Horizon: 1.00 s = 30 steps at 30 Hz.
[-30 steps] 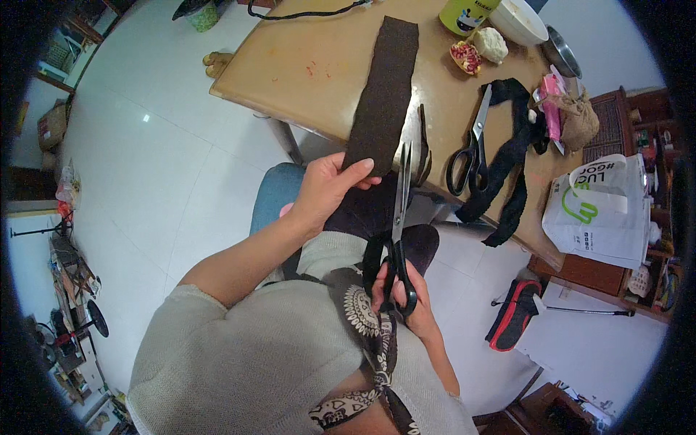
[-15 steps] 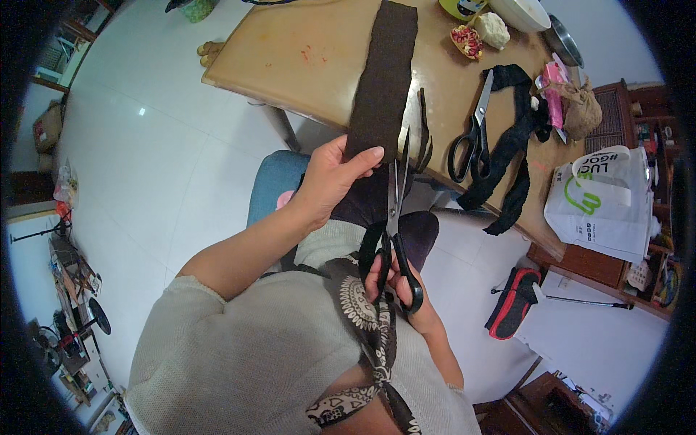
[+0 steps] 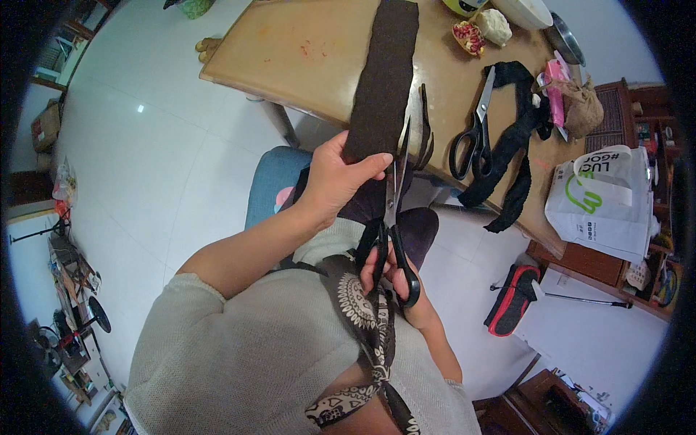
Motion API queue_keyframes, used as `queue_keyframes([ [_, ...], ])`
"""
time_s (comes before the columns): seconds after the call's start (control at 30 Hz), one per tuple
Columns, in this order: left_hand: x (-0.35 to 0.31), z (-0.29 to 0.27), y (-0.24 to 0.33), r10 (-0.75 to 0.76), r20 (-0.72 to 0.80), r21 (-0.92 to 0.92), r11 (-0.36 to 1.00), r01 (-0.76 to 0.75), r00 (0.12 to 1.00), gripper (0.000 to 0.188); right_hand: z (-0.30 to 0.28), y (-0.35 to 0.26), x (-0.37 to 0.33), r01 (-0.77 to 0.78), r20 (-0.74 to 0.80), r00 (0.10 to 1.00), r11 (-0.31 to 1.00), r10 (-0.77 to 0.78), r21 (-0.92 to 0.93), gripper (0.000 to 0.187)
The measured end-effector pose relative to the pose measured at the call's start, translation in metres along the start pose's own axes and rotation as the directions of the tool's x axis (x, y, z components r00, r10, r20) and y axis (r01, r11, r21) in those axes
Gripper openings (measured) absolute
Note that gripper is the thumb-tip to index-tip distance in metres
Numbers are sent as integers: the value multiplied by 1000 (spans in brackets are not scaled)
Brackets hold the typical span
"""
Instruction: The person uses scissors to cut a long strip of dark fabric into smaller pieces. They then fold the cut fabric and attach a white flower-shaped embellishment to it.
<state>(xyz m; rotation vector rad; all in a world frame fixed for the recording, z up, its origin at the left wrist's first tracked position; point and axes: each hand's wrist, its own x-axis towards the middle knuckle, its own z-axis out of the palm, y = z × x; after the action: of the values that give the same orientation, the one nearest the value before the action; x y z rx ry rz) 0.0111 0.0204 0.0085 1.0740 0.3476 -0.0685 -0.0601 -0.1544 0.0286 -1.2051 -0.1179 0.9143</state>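
My left hand (image 3: 341, 174) pinches the near end of a long dark brown strip of fabric (image 3: 384, 80), thumb on top. The strip runs away from me onto the table. In my right hand (image 3: 399, 283) is a pair of scissors (image 3: 391, 206) with black handles, my fingers through the loops. Its blades point away from me along the strip's right edge, close to my left thumb. Just right of the blade tips lies a thin dark offcut (image 3: 424, 130). A second pair of scissors (image 3: 477, 134) rests on the table beside a crumpled black fabric strip (image 3: 515, 148).
The table (image 3: 290, 43) also bears an opened pomegranate (image 3: 469, 38), a white lump (image 3: 494, 27), a white bowl (image 3: 525, 11), a metal bowl (image 3: 564, 40) and a brown sack (image 3: 582, 105). A white bag (image 3: 598, 203) hangs at the right edge. Below me is a blue seat (image 3: 272, 185).
The scissors in my right hand have moved slightly away from me along the strip's edge, and their blades look closer together. My left hand has shifted slightly to the right.
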Motion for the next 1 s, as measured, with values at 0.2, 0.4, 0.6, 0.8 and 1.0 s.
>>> queue_keyframes([
  [0.2,1,0,-3,12,-11,-1,1000,-12,1000,21,2,-4,1,-44,-30,999,999,43,-30,51],
  [0.4,-1,2,-2,20,-22,-14,1000,-21,1000,21,4,-4,1,-10,-30,1000,1000,10,0,46],
  [0.6,0,3,-3,18,-39,-6,1000,-19,999,22,5,-4,2,-2,-26,1000,1000,2,0,45],
  [0.8,-1,5,-3,38,-45,-34,999,-40,998,23,8,-1,1,-4,-29,1000,999,6,44,42],
  [1.0,0,7,-7,69,-26,-73,995,-71,997,24,10,2,1,5,-50,999,998,-2,68,38],
])
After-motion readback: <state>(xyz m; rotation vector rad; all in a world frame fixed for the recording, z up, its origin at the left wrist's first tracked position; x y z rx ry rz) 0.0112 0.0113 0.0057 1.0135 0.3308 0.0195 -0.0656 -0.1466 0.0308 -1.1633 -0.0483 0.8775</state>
